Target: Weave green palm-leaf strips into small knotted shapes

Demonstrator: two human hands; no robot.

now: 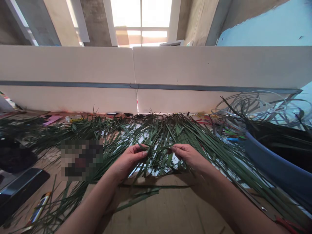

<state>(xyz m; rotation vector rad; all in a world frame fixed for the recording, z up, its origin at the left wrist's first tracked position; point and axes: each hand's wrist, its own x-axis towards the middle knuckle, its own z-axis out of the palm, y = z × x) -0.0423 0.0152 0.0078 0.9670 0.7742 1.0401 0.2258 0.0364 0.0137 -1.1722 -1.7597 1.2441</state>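
Note:
Between my two hands runs a narrow green leaf strip [159, 148], at about the middle of the view. My left hand [133, 157] pinches one end between thumb and fingers. The other end sits in the pinch of my right hand [186, 154]. Cut green leaf pieces [154, 164] lie on a white surface just behind and below the fingers. Under my forearms is a brown cardboard sheet [158, 217], with a loose leaf piece [141, 199] on it. Long green leaves [207, 146] fan out to the right of my right hand.
A blue tub [268, 159] with dark leaves stands at right, below coiled clear strapping [263, 104]. Red-handled scissors [289, 224] lie beside my right forearm. At left are a black case [24, 185] and a colourful tube [40, 206]. A white partition [73, 65] closes the back.

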